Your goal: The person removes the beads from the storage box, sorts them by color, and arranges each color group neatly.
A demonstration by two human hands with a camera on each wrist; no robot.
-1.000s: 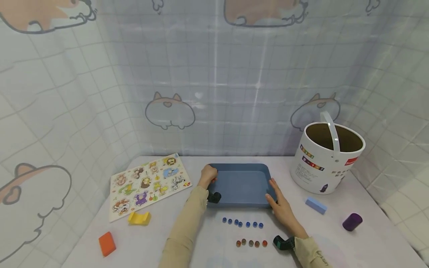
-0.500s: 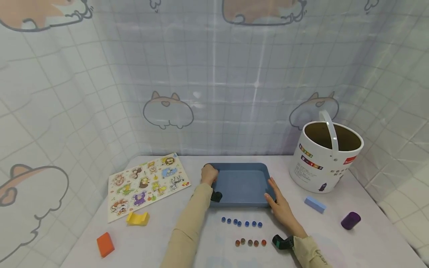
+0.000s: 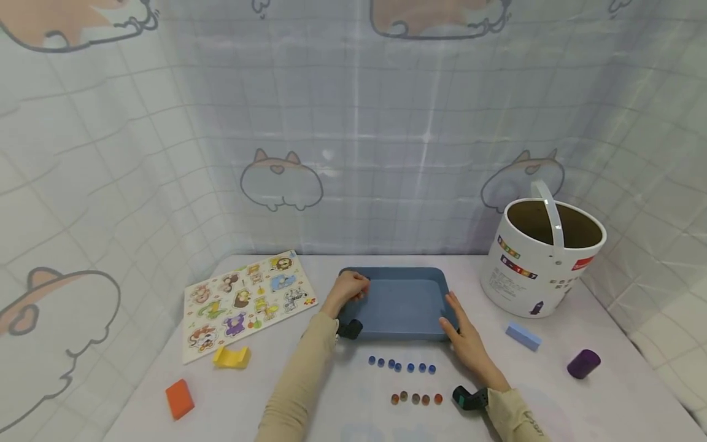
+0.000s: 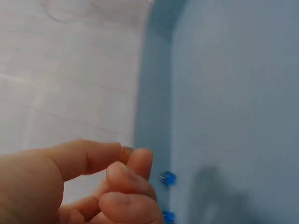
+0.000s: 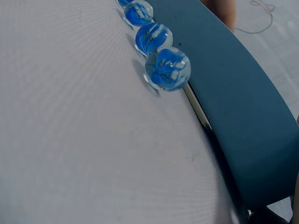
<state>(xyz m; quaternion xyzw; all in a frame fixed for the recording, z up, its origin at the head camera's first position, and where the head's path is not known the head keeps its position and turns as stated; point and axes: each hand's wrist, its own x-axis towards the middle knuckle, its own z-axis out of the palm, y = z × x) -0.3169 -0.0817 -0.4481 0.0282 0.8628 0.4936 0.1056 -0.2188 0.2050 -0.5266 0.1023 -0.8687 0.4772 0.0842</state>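
My left hand [image 3: 348,288] is over the left rim of the blue-grey tray [image 3: 397,336], its fingers curled together. In the left wrist view, thumb and fingertips pinch a small marble [image 4: 124,153], mostly hidden, showing only an orange streak. Inside the tray, by its left wall, lie a blue marble [image 4: 168,178] and another blue marble [image 4: 168,217]. My right hand [image 3: 468,344] rests along the tray's right side with fingers straight, thumb over the rim. A row of blue marbles [image 3: 397,367] lies on the table before the tray, with orange-brown marbles [image 3: 416,399] nearer me.
A white bucket [image 3: 513,288] with a handle stands at the back right. Near it lie a light-blue block [image 3: 523,336] and a purple cylinder [image 3: 583,363]. On the left are an animal puzzle board [image 3: 259,307], a yellow curved block [image 3: 231,358] and an orange block [image 3: 179,399].
My left hand has turned at the wrist, and its fingers now reach further right over the tray. The right hand stays at the tray's side, and the head view has shifted slightly.
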